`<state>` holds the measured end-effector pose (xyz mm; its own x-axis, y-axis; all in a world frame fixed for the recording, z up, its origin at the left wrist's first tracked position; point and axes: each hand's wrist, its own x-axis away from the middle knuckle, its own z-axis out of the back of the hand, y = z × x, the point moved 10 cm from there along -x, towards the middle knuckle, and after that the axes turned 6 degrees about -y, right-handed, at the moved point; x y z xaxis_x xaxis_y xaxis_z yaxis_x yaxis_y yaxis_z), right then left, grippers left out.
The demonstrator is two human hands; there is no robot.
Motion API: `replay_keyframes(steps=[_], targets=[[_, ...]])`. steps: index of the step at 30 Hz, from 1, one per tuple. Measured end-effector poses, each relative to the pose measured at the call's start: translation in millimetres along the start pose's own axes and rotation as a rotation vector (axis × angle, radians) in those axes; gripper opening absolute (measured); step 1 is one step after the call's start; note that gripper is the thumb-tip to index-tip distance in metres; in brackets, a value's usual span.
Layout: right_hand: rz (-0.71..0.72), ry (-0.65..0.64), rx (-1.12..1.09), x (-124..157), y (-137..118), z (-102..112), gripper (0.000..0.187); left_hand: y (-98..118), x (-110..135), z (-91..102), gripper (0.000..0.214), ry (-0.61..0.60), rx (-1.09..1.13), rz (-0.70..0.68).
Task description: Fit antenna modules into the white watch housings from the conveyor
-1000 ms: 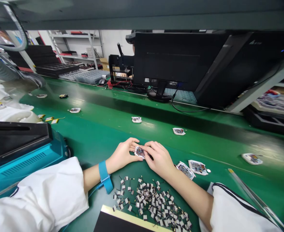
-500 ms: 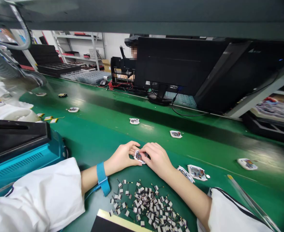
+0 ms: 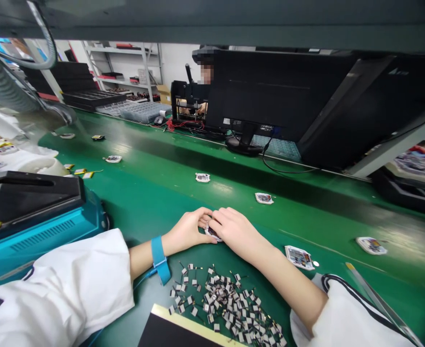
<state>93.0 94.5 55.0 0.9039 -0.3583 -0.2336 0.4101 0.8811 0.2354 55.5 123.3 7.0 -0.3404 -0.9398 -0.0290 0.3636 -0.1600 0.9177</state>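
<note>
My left hand [image 3: 191, 229] curves around the near-left side of a small white-rimmed housing with a circuit board [image 3: 212, 234], thumb and fingers at its edges. A teal wrist strap [image 3: 160, 260] is on that wrist. Over the housing's right side lies my right hand [image 3: 237, 235], fingers bent down onto it; its fingertips and most of the board are hidden. Whether they pinch a small part cannot be made out. Below the hands spreads a pile of small grey square parts with short dark leads [image 3: 234, 306]. Another open housing [image 3: 299, 257] lies beside my right forearm.
More housings sit farther back on the green bench, one at centre [image 3: 202, 178], one right of it [image 3: 264, 198]. Tweezers [image 3: 382, 301] lie at right. A teal machine [image 3: 60, 231] stands left, a monitor [image 3: 270, 91] behind. Another person is partly visible beyond it.
My right hand has closed in over the housing and covers more of the board. The view has shifted slightly, and my right forearm now hides a housing that showed beside it.
</note>
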Motion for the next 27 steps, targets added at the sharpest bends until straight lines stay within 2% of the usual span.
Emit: replay_keyframes(steps=[3,5,7,10,12,13,15,17,20,23,27], targets=[[-0.084,-0.02,-0.129,8.5,14.6,-3.4,0.012,1.8,-2.8,11.8,0.052,0.054,-0.058,-0.039],[-0.187,0.002,-0.238,13.3,33.5,-1.0,0.017,-3.2,-8.9,40.4,0.047,0.17,-0.102,-0.044],[-0.305,-0.021,-0.284,10.3,55.6,-1.5,0.021,-14.6,-16.8,83.7,0.039,0.345,-0.159,-0.016],[-0.418,-0.134,-0.247,-17.0,84.3,-12.7,0.028,-37.1,-29.7,142.3,0.046,0.55,-0.232,0.074],[-0.431,-0.151,-0.224,-46.9,98.1,-22.6,0.036,-43.9,-35.7,162.5,0.044,0.618,-0.288,0.107],[-0.44,-0.153,-0.22,-62.0,103.9,-29.5,0.039,-42.8,-35.9,166.6,0.04,0.645,-0.317,0.102],[-0.465,-0.15,-0.223,-88.2,112.5,-45.2,0.036,-35.0,-30.0,164.0,0.032,0.68,-0.371,0.067],[-0.478,-0.147,-0.238,-107.0,114.8,-60.5,0.03,-25.9,-16.8,151.3,0.029,0.686,-0.402,0.025],[-0.494,-0.146,-0.27,-117.6,113.8,-74.0,0.029,-16.1,8.5,119.4,0.032,0.566,-0.404,-0.044],[-0.517,-0.168,-0.308,-108.2,113.5,-72.1,0.03,-7.3,37.7,89.0,0.027,0.373,-0.363,-0.099],[-0.542,-0.184,-0.368,-69.6,102.5,-48.8,0.036,8.0,63.0,61.1,0.018,0.095,-0.311,-0.172]])
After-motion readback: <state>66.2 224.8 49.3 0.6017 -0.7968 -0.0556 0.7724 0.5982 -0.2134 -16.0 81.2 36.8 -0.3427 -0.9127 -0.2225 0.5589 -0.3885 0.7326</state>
